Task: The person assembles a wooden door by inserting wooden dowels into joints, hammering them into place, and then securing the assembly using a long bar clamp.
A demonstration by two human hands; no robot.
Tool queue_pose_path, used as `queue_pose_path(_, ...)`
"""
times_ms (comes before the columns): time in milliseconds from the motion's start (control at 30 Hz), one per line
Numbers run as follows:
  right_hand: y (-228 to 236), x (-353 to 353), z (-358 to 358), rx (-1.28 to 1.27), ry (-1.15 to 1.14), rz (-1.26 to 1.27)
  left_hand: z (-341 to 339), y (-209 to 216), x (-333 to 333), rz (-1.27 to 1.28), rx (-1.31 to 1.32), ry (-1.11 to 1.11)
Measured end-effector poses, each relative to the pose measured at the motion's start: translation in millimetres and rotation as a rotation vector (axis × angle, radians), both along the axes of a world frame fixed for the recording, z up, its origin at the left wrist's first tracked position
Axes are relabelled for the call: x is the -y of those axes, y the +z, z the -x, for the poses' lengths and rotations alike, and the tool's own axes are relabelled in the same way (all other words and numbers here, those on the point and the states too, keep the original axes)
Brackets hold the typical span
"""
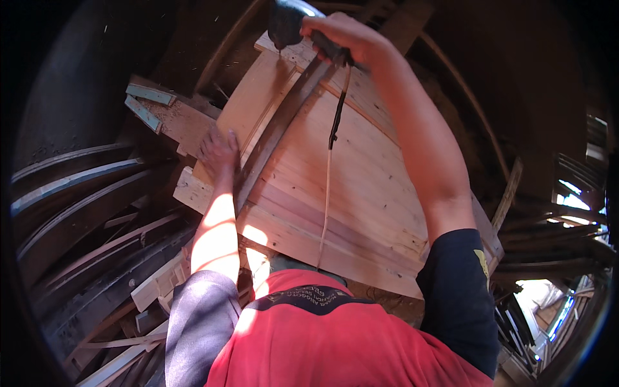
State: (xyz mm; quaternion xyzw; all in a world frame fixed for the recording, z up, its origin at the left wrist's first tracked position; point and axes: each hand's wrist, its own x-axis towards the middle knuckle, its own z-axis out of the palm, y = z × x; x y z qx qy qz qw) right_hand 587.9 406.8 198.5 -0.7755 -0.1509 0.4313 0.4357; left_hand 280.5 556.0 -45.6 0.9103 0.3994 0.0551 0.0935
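Observation:
My right hand [348, 37] is wrapped round the handle of a dark power drill [287, 24] at the far end of a wooden panel [348, 174]. The drill's bit points down at the far frame board. From the handle a pale cord [327, 193], wrapped in black tape partway, runs back across the panel toward me. My left hand [219, 151] lies with fingers spread on the panel's left board, beside a long dark bar [277, 129]. That bar slants across the panel from near left to the far edge.
Scrap wood with pale-blue strips [149, 95] sticks out at the left. Curved boards [77, 184] and loose offcuts [158, 284] crowd the left side. More stacked lumber [548, 251] stands at the right. The panel's near edge is close to my body.

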Motion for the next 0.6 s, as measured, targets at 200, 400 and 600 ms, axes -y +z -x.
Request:
queue_pose_path(200, 76.8, 46.7, 23.7, -0.201, -0.223, -0.211, 2.9, -1.6, 0.8, -0.019, -0.031, 0.018)
queue_pose_path(400, 175.1, 205.1, 135.2, 0.127, -0.383, -0.238, 5.9, 6.1, -7.8, -0.045, 0.010, 0.026)
queue_pose_path(600, 213.1, 344.2, 367.9, 0.643, -0.616, 0.381, -2.3, 7.7, 19.5, 0.083, 0.169, -0.254)
